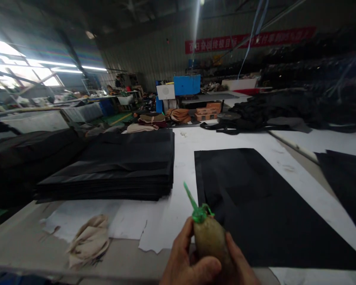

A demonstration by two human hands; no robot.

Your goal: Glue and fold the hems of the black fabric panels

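Both of my hands are wrapped round a yellowish-brown squeeze bottle (210,239) with a thin green nozzle and green wrapping at its neck. My left hand (185,259) grips it from the left, the thumb across its front. On the other side, the fingers of my right hand (240,259) press against it; the bottle's lower part is hidden or cut off by the frame. The nozzle tilts up and to the left. Just beyond the bottle, a flat black sheet (255,202) lies on white paper (157,221). To the left is a thick stack of black sheets (130,162).
A crumpled beige cloth (90,239) lies near the table's front edge. More black sheets (348,182) rest at the right, beside a pale rod (296,148). Heaped black material (269,111) and folded brown bundles (179,115) sit at the back.
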